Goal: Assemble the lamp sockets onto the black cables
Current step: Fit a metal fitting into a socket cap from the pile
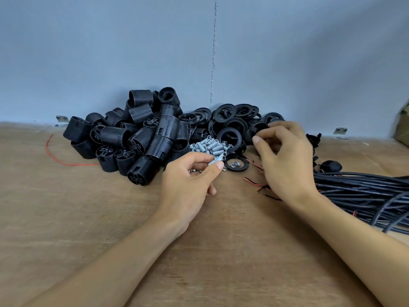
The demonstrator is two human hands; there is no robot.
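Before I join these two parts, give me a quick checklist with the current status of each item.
1. Left hand pinches one threaded tube: ok.
2. Right hand holds a black cap: ok.
3. Cap's hole faces the tube: cannot tell, fingers hide it.
4. Tube and cap touching: not ok, apart.
5. Black cables lie beside the right forearm: ok.

Plywood tabletop [88,229], pale brown. Blue-grey wall [110,52] behind, with one vertical seam [213,52] (rough, cracked-looking). Small metal plates at the wall foot: left bracket [61,119], right bracket [340,130]. Loose red wire [73,164] curled at left. Cardboard [403,127] at far right edge.
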